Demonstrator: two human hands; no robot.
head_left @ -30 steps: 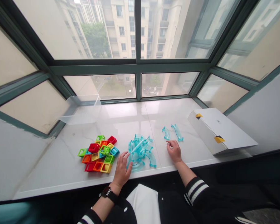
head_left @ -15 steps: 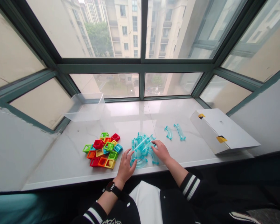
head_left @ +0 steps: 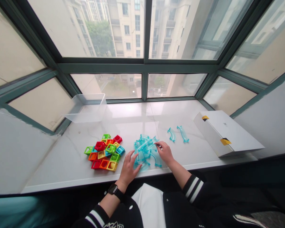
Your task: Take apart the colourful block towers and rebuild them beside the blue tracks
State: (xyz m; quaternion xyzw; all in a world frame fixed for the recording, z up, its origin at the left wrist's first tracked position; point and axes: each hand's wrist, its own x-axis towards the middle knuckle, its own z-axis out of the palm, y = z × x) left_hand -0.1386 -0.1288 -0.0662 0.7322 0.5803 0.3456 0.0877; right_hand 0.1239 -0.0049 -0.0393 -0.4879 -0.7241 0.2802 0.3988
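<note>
From my head view, my left hand (head_left: 128,167) curves loosely, gripping nothing, against the near-left side of the clear-blue heap (head_left: 143,155), perhaps to steady it. My right hand (head_left: 165,153) pinches a blue piece (head_left: 152,143) at the heap's right side, probably because its end is accessible. Two loose pieces (head_left: 183,135) lie farther right, separate from the tangle; coloured blocks (head_left: 104,155) sit left.

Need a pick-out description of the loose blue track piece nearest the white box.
On the white ledge, find the white box at the far right. Left of it, apart from the blue track pile, lie two loose translucent blue pieces. It's the right-hand piece, visibly longer than the left-hand piece.
</note>
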